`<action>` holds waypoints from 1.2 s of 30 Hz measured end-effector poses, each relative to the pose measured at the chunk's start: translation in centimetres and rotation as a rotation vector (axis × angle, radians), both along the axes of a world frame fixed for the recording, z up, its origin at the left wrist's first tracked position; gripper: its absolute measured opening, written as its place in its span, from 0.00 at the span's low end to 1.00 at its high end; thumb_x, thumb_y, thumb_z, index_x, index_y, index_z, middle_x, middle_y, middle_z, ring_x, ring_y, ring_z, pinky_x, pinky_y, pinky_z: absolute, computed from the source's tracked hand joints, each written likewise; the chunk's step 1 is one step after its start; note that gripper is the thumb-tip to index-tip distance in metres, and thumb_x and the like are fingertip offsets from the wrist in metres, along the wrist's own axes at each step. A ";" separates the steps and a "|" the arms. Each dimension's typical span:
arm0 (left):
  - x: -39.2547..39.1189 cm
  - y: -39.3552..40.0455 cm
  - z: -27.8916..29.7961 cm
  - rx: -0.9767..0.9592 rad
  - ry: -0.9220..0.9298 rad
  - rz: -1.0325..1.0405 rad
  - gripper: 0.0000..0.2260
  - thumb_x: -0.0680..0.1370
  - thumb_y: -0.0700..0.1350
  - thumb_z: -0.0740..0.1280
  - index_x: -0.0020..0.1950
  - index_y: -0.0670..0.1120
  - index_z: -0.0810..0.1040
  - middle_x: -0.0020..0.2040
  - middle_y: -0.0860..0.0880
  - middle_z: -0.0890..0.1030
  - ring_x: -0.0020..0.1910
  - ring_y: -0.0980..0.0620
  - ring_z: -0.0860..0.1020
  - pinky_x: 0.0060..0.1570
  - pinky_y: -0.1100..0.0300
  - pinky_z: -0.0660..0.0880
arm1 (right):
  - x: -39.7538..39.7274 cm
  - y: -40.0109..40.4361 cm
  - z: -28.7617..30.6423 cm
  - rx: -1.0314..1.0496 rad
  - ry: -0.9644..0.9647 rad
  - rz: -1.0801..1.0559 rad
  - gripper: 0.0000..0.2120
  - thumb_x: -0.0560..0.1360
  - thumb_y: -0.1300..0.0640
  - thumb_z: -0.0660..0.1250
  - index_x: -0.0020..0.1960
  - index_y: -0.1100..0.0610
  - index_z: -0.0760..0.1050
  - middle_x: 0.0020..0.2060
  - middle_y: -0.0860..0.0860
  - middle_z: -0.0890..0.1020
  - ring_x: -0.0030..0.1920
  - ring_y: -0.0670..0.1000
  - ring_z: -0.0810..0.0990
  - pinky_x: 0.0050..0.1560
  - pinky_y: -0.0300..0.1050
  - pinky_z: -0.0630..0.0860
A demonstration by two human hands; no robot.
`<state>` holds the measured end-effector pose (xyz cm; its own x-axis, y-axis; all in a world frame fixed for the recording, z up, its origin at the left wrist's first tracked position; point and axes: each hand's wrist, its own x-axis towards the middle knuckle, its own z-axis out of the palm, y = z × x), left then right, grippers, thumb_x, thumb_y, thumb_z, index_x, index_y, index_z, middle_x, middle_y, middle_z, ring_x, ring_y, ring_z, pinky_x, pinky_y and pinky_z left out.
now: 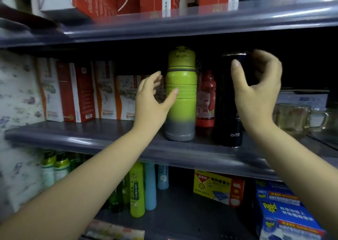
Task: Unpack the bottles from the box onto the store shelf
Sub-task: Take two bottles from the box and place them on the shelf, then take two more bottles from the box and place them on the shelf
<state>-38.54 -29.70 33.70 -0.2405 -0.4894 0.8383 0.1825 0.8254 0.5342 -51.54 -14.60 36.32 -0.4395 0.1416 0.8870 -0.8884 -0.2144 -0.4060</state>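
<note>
- Two bottles are being seen upright near the front edge of the middle shelf: the green bottle and the black bottle; the box is not being shown, so the remainder cannot be judged.
- The left hand is being held open beside the green bottle, thumb just touching; the right hand is being curled loosely around the black bottle's top, and a firm grip cannot be told.
- Room is being limited by the red bottle behind, the glass mugs to the right and the upper shelf close overhead.

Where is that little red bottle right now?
The red bottle stands on the middle shelf, set back between the green bottle and the black bottle.
</note>
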 end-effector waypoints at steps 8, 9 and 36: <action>11.9 0.4 -7.0 -0.042 -0.040 0.174 0.20 0.76 0.44 0.69 0.68 0.48 0.72 0.63 0.52 0.76 0.64 0.59 0.74 0.64 0.64 0.71 | 10.4 -3.5 -5.6 0.100 0.097 0.581 0.14 0.78 0.56 0.64 0.62 0.58 0.71 0.58 0.58 0.77 0.60 0.53 0.77 0.63 0.52 0.73; 13.7 0.2 -8.6 -0.026 -0.048 0.209 0.20 0.76 0.43 0.70 0.68 0.48 0.72 0.63 0.52 0.76 0.64 0.59 0.74 0.64 0.63 0.71 | 12.1 -4.4 -6.9 0.151 0.080 0.680 0.15 0.77 0.55 0.64 0.63 0.58 0.71 0.58 0.57 0.77 0.61 0.52 0.77 0.63 0.51 0.73; 45.1 18.7 -63.5 1.319 -0.447 1.042 0.23 0.76 0.43 0.69 0.71 0.47 0.69 0.68 0.50 0.73 0.62 0.59 0.69 0.58 0.83 0.57 | 44.9 -7.6 -60.5 1.562 -0.387 1.688 0.19 0.76 0.56 0.64 0.66 0.49 0.70 0.63 0.45 0.77 0.65 0.45 0.74 0.68 0.49 0.70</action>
